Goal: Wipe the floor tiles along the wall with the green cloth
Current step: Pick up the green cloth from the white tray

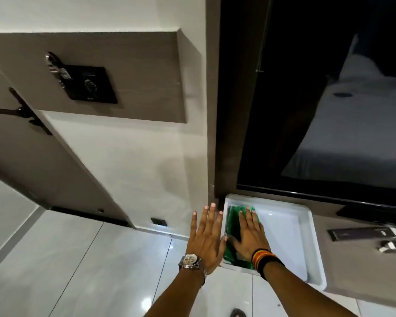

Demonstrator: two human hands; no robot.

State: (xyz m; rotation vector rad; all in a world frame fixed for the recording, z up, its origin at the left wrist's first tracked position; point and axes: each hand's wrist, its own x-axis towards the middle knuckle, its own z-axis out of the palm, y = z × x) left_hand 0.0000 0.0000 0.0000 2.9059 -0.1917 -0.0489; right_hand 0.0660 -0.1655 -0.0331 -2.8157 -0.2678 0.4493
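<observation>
A green cloth (231, 221) lies folded along the left side of a white tray (290, 227) that rests on a low ledge by the wall. My right hand (249, 236), with coloured bands on the wrist, lies flat on the cloth with fingers spread. My left hand (207, 234), wearing a silver watch, hovers flat and open just left of the tray's edge, fingers apart, holding nothing. Pale glossy floor tiles (89, 266) stretch below and to the left, running along the white wall (133, 161).
A brown door (39, 156) with a dark handle stands at the left. A black wall panel (89, 84) with keys hangs above. A dark glass panel (329, 99) fills the right, with a remote-like bar (361, 233) on the ledge.
</observation>
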